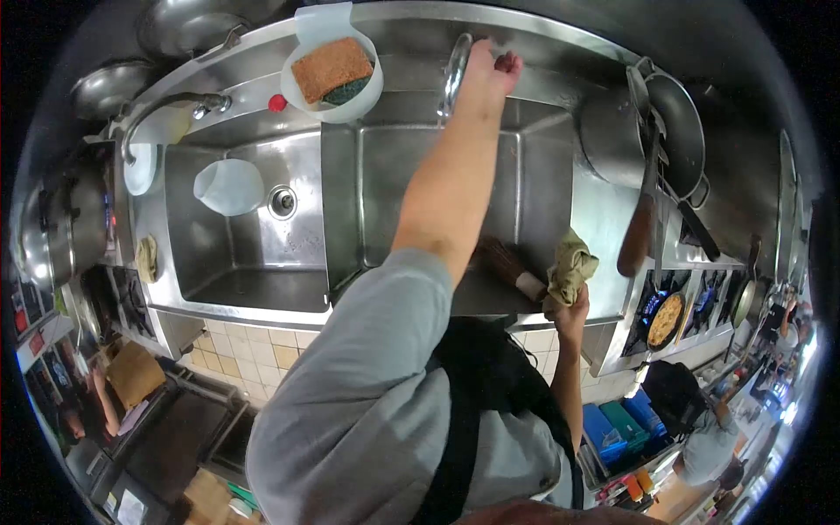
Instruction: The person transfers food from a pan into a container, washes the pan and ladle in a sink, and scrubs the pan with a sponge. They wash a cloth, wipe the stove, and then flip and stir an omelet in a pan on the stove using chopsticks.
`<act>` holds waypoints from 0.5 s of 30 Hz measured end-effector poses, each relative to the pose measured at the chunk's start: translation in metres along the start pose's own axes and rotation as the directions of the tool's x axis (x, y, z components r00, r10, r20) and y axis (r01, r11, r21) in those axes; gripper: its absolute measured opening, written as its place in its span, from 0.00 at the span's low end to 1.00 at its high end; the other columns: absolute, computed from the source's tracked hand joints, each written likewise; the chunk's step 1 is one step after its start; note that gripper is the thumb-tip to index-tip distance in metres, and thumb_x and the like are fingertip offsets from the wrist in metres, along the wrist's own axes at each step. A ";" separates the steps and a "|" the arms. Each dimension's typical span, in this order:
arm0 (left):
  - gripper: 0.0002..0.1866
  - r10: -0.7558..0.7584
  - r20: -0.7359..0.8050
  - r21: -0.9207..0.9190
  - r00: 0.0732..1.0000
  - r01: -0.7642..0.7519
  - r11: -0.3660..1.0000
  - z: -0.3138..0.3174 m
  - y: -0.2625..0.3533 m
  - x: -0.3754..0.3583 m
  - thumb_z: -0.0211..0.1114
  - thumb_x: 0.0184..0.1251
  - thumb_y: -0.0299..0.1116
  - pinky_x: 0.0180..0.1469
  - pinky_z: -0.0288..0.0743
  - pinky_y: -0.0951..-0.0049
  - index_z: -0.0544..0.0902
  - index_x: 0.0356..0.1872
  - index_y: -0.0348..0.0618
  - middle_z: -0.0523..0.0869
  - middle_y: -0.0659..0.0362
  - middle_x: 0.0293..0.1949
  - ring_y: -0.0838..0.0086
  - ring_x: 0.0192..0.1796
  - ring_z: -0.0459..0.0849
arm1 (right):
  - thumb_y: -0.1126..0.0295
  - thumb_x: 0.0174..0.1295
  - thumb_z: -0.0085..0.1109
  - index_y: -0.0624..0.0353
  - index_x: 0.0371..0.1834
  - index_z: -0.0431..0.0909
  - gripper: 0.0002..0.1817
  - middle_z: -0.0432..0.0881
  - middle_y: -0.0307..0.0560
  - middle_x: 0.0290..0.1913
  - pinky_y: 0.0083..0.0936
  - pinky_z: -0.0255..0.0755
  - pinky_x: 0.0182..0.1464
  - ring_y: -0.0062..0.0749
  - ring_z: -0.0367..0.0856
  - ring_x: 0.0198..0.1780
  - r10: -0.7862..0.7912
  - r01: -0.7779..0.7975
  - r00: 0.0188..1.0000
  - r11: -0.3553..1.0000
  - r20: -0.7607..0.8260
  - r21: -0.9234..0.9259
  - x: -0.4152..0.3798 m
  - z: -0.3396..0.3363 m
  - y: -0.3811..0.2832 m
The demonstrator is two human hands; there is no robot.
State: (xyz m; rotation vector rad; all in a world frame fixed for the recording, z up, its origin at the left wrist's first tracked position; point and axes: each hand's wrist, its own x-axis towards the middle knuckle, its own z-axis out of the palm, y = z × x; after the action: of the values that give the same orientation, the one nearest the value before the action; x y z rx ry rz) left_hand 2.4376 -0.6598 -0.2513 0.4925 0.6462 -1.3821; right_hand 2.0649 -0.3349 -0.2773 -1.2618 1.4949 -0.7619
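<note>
My left arm stretches across the sink to the back wall. There my left hand curls its fingers at the base of a chrome faucet, closed on the faucet handle, which the hand mostly hides. At the front right edge of the sink, my right hand grips an olive-green cloth. Out of the cloth, a brush with brown bristles and a white band points left, over the right basin. Its handle is hidden by the cloth and hand.
The left basin contains a translucent white plastic container. Behind the divider, a white tub holds a brown scrubbing pad. Pots and pans with protruding handles crowd the right. Beyond, a pan of food sits over a blue flame.
</note>
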 end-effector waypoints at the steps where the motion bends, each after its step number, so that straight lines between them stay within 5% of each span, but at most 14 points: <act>1: 0.10 -0.011 -0.061 -0.098 0.998 0.005 0.995 0.004 -0.004 0.008 0.59 0.69 0.31 0.42 0.78 0.64 0.72 0.45 0.39 0.77 0.50 0.42 0.65 0.45 0.78 | 0.71 0.61 0.67 0.64 0.56 0.74 0.21 0.83 0.44 0.47 0.26 0.76 0.50 0.28 0.81 0.46 0.173 -0.173 0.985 0.985 -0.001 -0.002 -0.002 0.010 -0.037; 6: 0.07 0.054 -0.003 -0.184 0.999 -0.054 0.981 -0.032 -0.010 0.027 0.58 0.67 0.27 0.41 0.73 0.65 0.73 0.44 0.47 0.81 0.59 0.32 0.72 0.38 0.81 | 0.72 0.61 0.66 0.66 0.60 0.74 0.24 0.83 0.44 0.49 0.26 0.76 0.50 0.26 0.81 0.47 0.071 -0.070 0.997 0.996 -0.018 0.046 -0.001 0.023 -0.058; 8: 0.07 0.030 0.420 0.001 0.907 -0.033 0.999 -0.060 0.000 0.007 0.58 0.67 0.25 0.47 0.73 0.62 0.74 0.43 0.48 0.84 0.58 0.37 0.71 0.42 0.83 | 0.72 0.61 0.65 0.67 0.61 0.74 0.24 0.83 0.44 0.49 0.25 0.76 0.50 0.26 0.81 0.47 0.057 -0.057 0.998 0.998 -0.002 0.032 0.004 0.037 -0.083; 9: 0.08 -0.021 0.480 0.119 0.877 -0.042 0.992 -0.068 0.006 0.006 0.59 0.71 0.31 0.55 0.72 0.57 0.74 0.48 0.48 0.85 0.54 0.47 0.67 0.54 0.83 | 0.72 0.60 0.65 0.67 0.61 0.74 0.25 0.83 0.44 0.49 0.25 0.76 0.51 0.26 0.81 0.48 0.051 -0.052 0.998 0.998 0.042 0.025 0.009 0.045 -0.099; 10: 0.08 -0.020 0.479 0.121 0.878 -0.043 0.992 -0.076 0.009 0.004 0.59 0.71 0.31 0.55 0.72 0.57 0.74 0.48 0.48 0.85 0.54 0.47 0.67 0.54 0.83 | 0.72 0.60 0.65 0.67 0.61 0.74 0.25 0.83 0.44 0.49 0.25 0.76 0.51 0.26 0.81 0.48 0.052 -0.054 0.998 0.998 0.043 0.027 0.013 0.051 -0.100; 12: 0.17 -0.106 0.261 0.487 0.960 -0.036 0.872 -0.086 0.013 -0.029 0.58 0.75 0.43 0.62 0.70 0.50 0.73 0.58 0.48 0.80 0.51 0.57 0.61 0.63 0.76 | 0.72 0.60 0.65 0.67 0.62 0.74 0.26 0.84 0.46 0.50 0.25 0.76 0.53 0.28 0.81 0.49 0.128 -0.144 0.978 0.986 0.167 0.089 0.029 0.063 -0.101; 13: 0.32 -0.205 0.331 0.659 0.921 -0.070 0.749 -0.110 0.017 -0.036 0.54 0.75 0.58 0.67 0.66 0.47 0.67 0.69 0.47 0.72 0.48 0.67 0.56 0.70 0.68 | 0.72 0.60 0.65 0.67 0.62 0.74 0.26 0.84 0.46 0.50 0.25 0.76 0.53 0.28 0.81 0.49 0.118 -0.136 0.976 0.986 0.181 0.091 0.041 0.072 -0.105; 15: 0.39 -0.288 0.135 0.889 0.948 0.013 0.458 -0.136 0.026 -0.078 0.55 0.71 0.65 0.69 0.64 0.46 0.65 0.72 0.47 0.70 0.48 0.70 0.56 0.72 0.68 | 0.71 0.60 0.66 0.66 0.64 0.73 0.28 0.83 0.47 0.52 0.26 0.76 0.56 0.29 0.81 0.52 0.049 -0.061 0.939 0.998 0.340 0.023 0.062 0.100 -0.117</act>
State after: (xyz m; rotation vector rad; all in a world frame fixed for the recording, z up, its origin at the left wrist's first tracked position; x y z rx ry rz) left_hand 2.4410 -0.5085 -0.3004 1.0693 -0.3630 -1.8795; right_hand 2.2004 -0.4111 -0.2196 -1.2489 1.2249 -0.4991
